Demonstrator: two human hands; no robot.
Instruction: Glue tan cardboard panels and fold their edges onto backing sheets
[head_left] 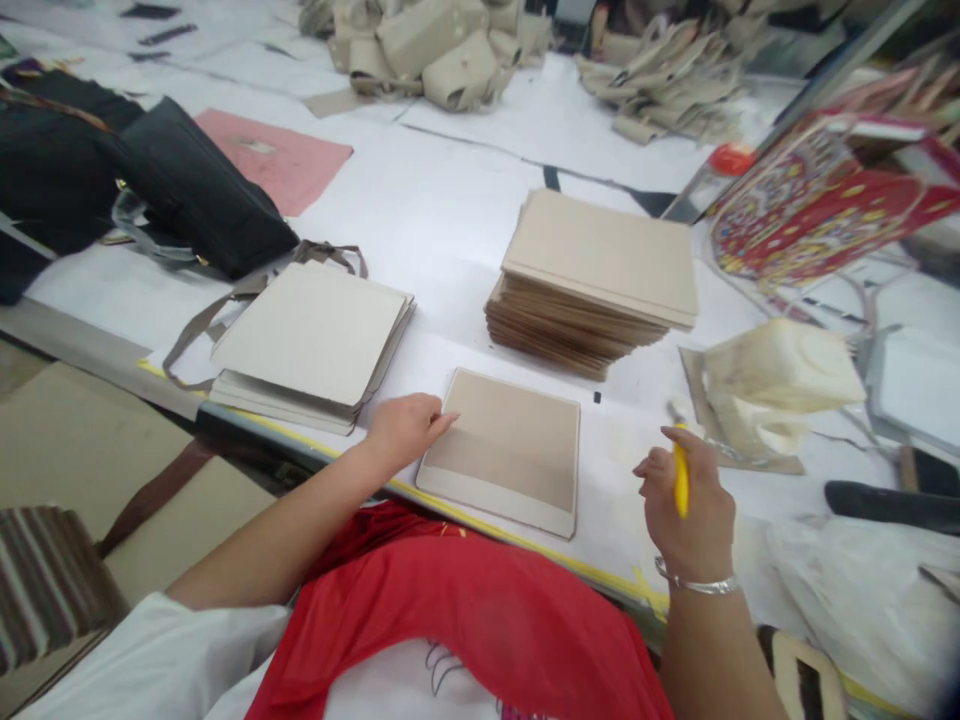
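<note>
Left hand (405,430), fingers half curled, reached the left edge of the panel (514,430), thumb tip over its border; whether it pinched the panel could not be told. The panel lay flat on the white table (420,240), tan on top with a paler strip along its near side. Right hand (705,510), a bracelet (699,584) at the wrist, was closed around a yellow tool (681,482) and hung to the right of the panel, well clear of it, the tip pointing forward. A low stack (315,330) of pale boards lay just left of the panel; a taller stack (600,255) of tan boards stood beyond it, toward the right. A cream container (784,365) sat to the right of the panel and farther back. Well beyond the panel, on its left, were a black bag (202,190) and a pink sheet (289,165); a red bag (821,225) stood beyond it on the far right.
</note>
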